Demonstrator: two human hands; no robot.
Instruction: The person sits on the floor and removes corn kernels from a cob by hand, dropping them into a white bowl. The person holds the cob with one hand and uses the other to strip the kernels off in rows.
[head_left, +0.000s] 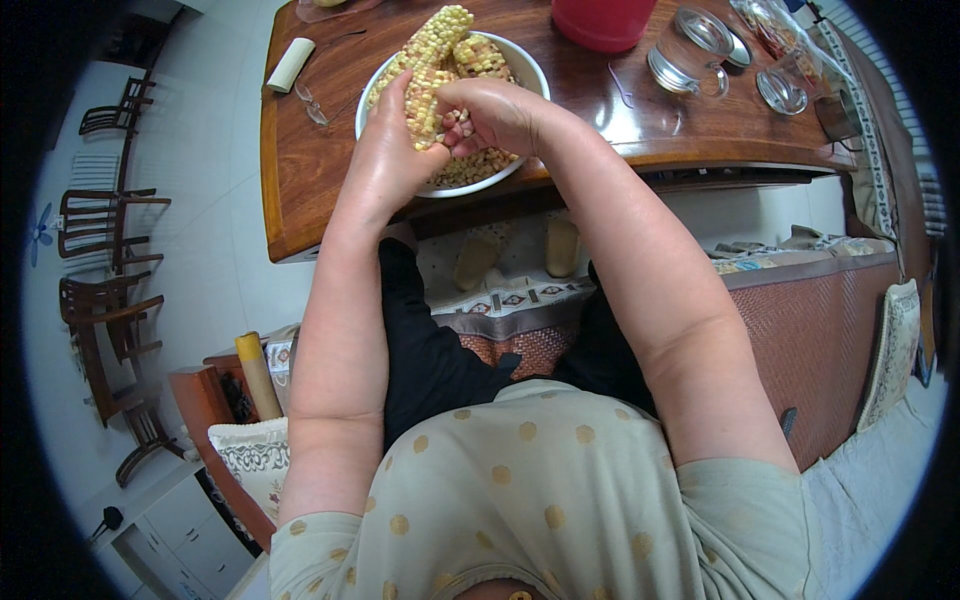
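My left hand (394, 154) grips an ear of yellow corn with reddish kernels (423, 105) over a white bowl (534, 67). My right hand (491, 112) is curled against the ear's right side, with several loose kernels (456, 118) among its fingers. Behind the held ear, a long ear of corn (442, 30) leans in the bowl, and a shorter one (481, 56) with some dark kernels lies to its right. Loose corn kernels (469, 171) cover the near part of the bowl. My hands hide part of the bowl and the lower end of the held ear.
The bowl stands near the front edge of a wooden table (315, 195). To its left lie a pale cylindrical piece (291, 65) and glasses (310, 105). On the right are a red container (604, 22), a lidded glass pitcher (686, 56) and a glass mug (782, 86).
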